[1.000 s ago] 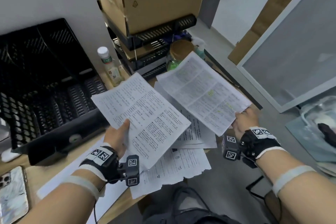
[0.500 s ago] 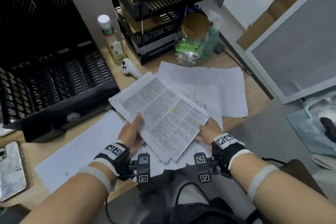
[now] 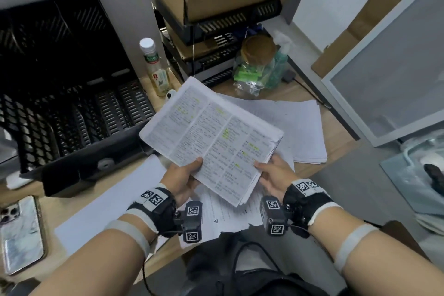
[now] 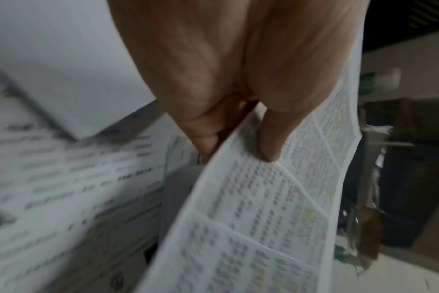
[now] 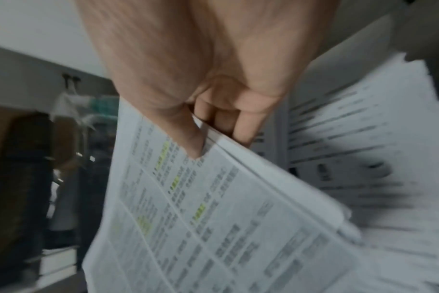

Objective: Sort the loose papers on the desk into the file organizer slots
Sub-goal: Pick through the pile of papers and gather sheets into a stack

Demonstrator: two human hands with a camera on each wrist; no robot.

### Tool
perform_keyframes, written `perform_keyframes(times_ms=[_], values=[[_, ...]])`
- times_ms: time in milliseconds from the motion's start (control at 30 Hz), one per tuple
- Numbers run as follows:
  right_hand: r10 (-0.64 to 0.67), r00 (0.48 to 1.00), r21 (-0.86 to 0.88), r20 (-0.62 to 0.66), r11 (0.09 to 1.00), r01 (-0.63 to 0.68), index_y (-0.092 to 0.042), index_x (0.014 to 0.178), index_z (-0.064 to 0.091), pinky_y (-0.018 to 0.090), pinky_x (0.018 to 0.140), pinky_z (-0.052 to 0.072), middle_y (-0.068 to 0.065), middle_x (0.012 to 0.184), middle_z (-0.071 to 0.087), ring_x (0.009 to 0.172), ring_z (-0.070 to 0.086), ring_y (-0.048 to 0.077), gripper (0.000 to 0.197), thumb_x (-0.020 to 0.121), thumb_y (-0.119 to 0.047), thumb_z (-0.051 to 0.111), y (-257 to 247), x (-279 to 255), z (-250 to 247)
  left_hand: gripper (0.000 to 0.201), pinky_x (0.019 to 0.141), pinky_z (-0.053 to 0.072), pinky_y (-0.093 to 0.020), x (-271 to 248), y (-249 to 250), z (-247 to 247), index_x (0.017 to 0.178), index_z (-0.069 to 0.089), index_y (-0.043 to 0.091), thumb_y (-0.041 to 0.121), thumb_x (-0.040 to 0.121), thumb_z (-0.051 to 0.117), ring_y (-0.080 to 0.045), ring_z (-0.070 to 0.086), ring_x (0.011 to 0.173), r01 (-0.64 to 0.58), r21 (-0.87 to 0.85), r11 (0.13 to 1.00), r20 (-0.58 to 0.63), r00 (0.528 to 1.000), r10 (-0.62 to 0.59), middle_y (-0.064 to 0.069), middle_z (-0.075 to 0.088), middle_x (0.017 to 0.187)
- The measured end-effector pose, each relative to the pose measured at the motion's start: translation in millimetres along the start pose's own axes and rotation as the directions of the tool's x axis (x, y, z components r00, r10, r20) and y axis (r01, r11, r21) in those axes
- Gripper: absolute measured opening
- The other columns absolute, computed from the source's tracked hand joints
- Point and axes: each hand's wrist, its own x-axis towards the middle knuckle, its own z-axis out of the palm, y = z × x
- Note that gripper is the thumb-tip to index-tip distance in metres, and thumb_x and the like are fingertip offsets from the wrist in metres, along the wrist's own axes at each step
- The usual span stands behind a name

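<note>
A sheaf of printed papers with yellow highlights is held above the desk by both hands. My left hand pinches its near left edge, thumb on top. My right hand pinches the near right corner the same way. The left wrist view shows the thumb pressing the papers, fingers beneath. In the right wrist view the thumb lies on the sheaf with fingers curled under. The black mesh file organizer stands at the left. More loose papers lie on the desk beneath.
A phone lies at the near left edge. A small bottle stands by the organizer. Stacked black trays with cardboard boxes and a jar with plastic bags fill the back. A white sheet lies near me.
The two separate sheets were brought together into one sheaf held by both hands. Since half a second ago the sheaf has risen slightly and the view has tilted up.
</note>
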Motion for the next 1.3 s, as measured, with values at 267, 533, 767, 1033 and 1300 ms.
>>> perform_keyframes(times_ms=[267, 533, 767, 1033, 1300], values=[[-0.371, 0.919, -0.277, -0.132, 0.904, 0.325, -0.017, 0.092, 0.068, 0.053, 0.098, 0.05, 0.008, 0.102, 0.074, 0.099, 0.069, 0.028, 0.018, 0.087, 0.0, 0.063, -71, -10, -37, 0.035, 0.091, 0.06, -0.042, -3, 76, -12, 0.126, 0.065, 0.009, 0.007, 0.091, 0.065, -0.028, 0.068, 0.111, -0.217, 0.078, 0.973, 0.1, 0.973, 0.209, -0.013, 0.071, 0.125], [-0.476, 0.873, -0.304, -0.109, 0.852, 0.427, -0.022, 0.085, 0.076, 0.048, 0.099, 0.047, 0.004, 0.099, 0.076, 0.102, 0.068, 0.026, 0.018, 0.073, -0.013, 0.067, -76, -20, -42, 0.034, 0.088, 0.059, -0.04, -7, 74, 23, 0.107, 0.075, 0.015, 0.015, 0.074, 0.083, -0.029, 0.071, 0.108, -0.422, 0.363, 0.831, 0.201, 0.906, 0.372, -0.011, 0.076, 0.112], [-0.404, 0.898, -0.294, -0.173, 0.892, 0.345, -0.019, 0.095, 0.066, 0.033, 0.08, 0.055, 0.001, 0.095, 0.071, 0.096, 0.068, 0.023, 0.024, 0.084, 0.001, 0.059, -49, -10, -52, 0.046, 0.095, 0.057, -0.046, 6, 35, 18, 0.112, 0.073, 0.026, 0.017, 0.069, 0.089, -0.022, 0.072, 0.107, -0.379, 0.499, 0.779, 0.151, 0.923, 0.353, -0.002, 0.077, 0.112], [-0.403, 0.913, -0.354, -0.057, 0.863, 0.359, -0.013, 0.103, 0.069, 0.031, 0.082, 0.057, 0.003, 0.103, 0.075, 0.1, 0.07, 0.02, 0.023, 0.084, 0.001, 0.066, -66, -4, -65, 0.009, 0.088, 0.058, -0.043, 15, 31, 29, 0.09, 0.073, 0.024, 0.017, 0.086, 0.076, -0.024, 0.072, 0.094, -0.313, 0.681, 0.662, 0.019, 0.912, 0.411, -0.011, 0.076, 0.103], [-0.322, 0.786, -0.812, 0.528, 0.08, 0.579, -0.022, 0.088, 0.069, 0.028, 0.059, 0.051, -0.003, 0.085, 0.071, 0.075, 0.066, 0.017, 0.006, 0.082, -0.022, 0.071, -182, -1, -1, 0.046, 0.055, 0.036, -0.022, -45, 151, 64, 0.052, 0.051, 0.034, 0.016, 0.09, 0.07, -0.002, 0.048, 0.056, -0.384, 0.91, 0.158, 0.244, 0.802, 0.546, 0.014, 0.054, 0.058]])
